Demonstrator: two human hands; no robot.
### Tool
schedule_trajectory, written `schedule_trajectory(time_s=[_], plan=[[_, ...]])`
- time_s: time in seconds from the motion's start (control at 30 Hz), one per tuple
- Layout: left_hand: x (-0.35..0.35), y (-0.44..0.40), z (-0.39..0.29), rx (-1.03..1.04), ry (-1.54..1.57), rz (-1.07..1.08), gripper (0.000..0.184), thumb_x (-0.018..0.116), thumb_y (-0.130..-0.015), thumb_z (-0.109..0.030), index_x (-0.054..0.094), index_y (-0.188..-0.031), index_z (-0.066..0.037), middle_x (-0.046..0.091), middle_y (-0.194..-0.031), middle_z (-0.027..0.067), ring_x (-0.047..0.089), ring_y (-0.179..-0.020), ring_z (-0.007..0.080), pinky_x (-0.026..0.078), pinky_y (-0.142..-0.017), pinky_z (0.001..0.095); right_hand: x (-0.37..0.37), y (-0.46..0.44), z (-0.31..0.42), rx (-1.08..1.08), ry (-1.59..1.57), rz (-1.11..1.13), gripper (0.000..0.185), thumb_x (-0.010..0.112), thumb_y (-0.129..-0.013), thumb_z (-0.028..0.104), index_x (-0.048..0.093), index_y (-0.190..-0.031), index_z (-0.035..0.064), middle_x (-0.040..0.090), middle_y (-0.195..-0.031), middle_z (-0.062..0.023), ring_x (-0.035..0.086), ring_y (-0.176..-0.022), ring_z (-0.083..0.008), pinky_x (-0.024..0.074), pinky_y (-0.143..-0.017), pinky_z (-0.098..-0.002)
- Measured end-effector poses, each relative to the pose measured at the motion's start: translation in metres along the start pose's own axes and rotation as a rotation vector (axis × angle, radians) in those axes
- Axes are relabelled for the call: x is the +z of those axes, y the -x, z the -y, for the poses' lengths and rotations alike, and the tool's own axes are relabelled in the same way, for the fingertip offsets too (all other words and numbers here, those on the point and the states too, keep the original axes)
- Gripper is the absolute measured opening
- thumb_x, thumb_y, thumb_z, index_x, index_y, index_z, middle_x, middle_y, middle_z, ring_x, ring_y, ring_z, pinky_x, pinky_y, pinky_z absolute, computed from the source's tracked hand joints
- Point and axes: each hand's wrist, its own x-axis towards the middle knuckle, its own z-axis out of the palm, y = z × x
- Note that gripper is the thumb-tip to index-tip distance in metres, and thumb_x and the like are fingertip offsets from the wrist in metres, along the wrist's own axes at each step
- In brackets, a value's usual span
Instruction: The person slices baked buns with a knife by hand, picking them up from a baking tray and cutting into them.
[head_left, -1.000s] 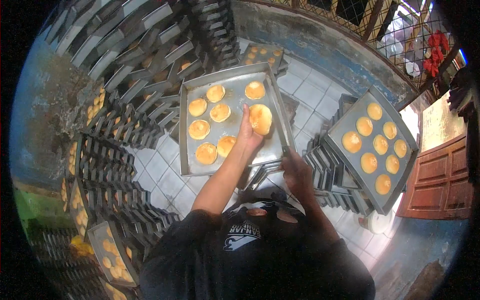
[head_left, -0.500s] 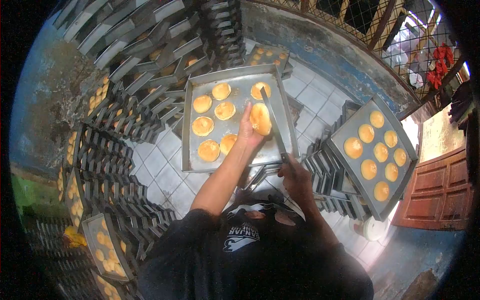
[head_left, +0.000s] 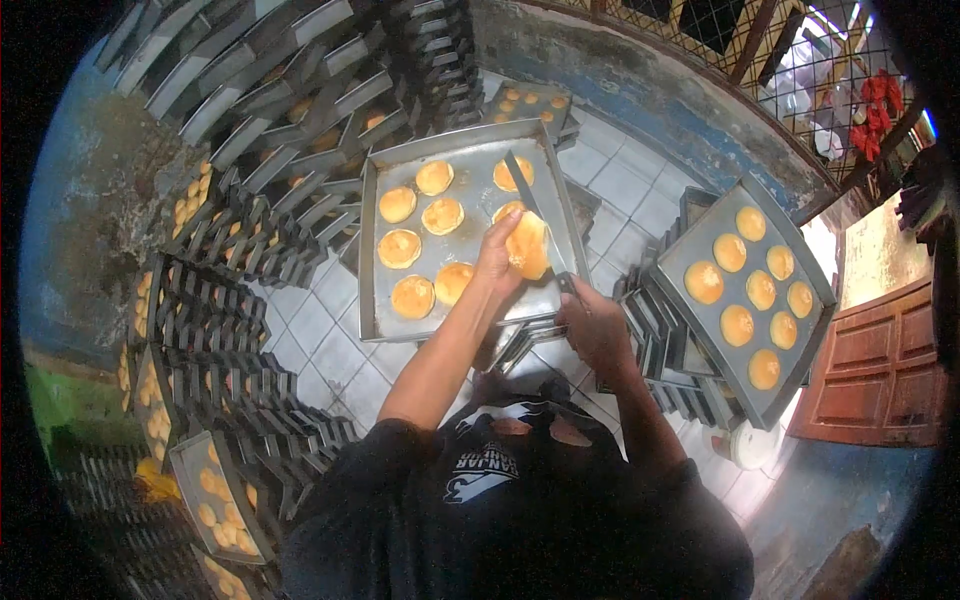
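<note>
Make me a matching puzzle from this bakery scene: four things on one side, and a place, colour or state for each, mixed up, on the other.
Things:
1. knife
2. lifted bun
3. floor
4. door

Places, colours or states:
A. pale and tiled
B. held up in the left hand
C. reddish brown, with panels
D. gripped in the right hand

Right pairs: 1-D, 2-B, 3-A, 4-C.

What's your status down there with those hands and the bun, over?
Left hand gripping bun over baking tray. Right hand on knife, blade alongside bun, contact unclear. Tray stacks stand on both sides.
</note>
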Motion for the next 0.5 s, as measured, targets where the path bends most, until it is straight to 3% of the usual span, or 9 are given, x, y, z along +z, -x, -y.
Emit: schedule_trajectory(time_s=[0.1,0.2,0.27,0.37,0.5], plan=[[-0.016,-0.013,-0.020,-0.002,0.015,0.007,0.028,0.071,-0.094,-0.027,0.065,-0.111,-0.006,0.070,-0.098,0.0092,0.070,-0.084,0.0226,0.060,-0.074,0.0387,0.000,0.004,0.003,0.057,-0.062,0.083,0.032,0.052,-0.105,0.023,0.058,-0.131,0.0054,0.067,-0.084,-0.0192,0.070,-0.078,-0.0298,0.0530,-0.071,-0.0418],[-0.011,0.001,-0.035,0.026,-0.027,-0.001,0.026,0.072,-0.094,-0.027,0.066,-0.106,-0.004,0.071,-0.094,0.0091,0.071,-0.080,0.0220,0.061,-0.071,0.0373,0.014,0.032,-0.006,0.110,-0.016,-0.024,0.032,0.052,-0.106,0.025,0.059,-0.130,0.0046,0.065,-0.080,-0.0159,0.068,-0.073,-0.0243,0.0527,-0.069,-0.0396],[-0.009,0.007,-0.030,0.003,-0.186,0.041,0.027,0.072,-0.094,-0.026,0.065,-0.106,-0.003,0.070,-0.094,0.0089,0.071,-0.081,0.0214,0.061,-0.072,0.0377,0.011,0.032,0.000,0.162,-0.219,-0.017,0.034,0.054,-0.106,0.027,0.059,-0.131,0.0044,0.067,-0.079,-0.0135,0.068,-0.073,-0.0202,0.0535,-0.070,-0.0369],[-0.002,0.010,-0.008,-0.046,-0.179,0.063,0.026,0.072,-0.094,-0.023,0.064,-0.107,-0.002,0.070,-0.094,0.0091,0.071,-0.082,0.0215,0.061,-0.073,0.0368,-0.008,-0.009,0.017,0.265,-0.263,0.150,0.038,0.055,-0.105,0.024,0.057,-0.138,0.0056,0.069,-0.085,-0.0136,0.069,-0.077,-0.0190,0.0547,-0.073,-0.0350],[-0.005,0.004,-0.029,-0.032,-0.129,0.041,0.025,0.074,-0.092,-0.020,0.064,-0.107,-0.003,0.070,-0.096,0.0105,0.072,-0.084,0.0226,0.062,-0.074,0.0371,-0.015,-0.003,0.018,0.192,-0.195,0.163,0.037,0.054,-0.105,0.023,0.058,-0.138,0.0066,0.071,-0.087,-0.0139,0.070,-0.080,-0.0192,0.0544,-0.073,-0.0344]])
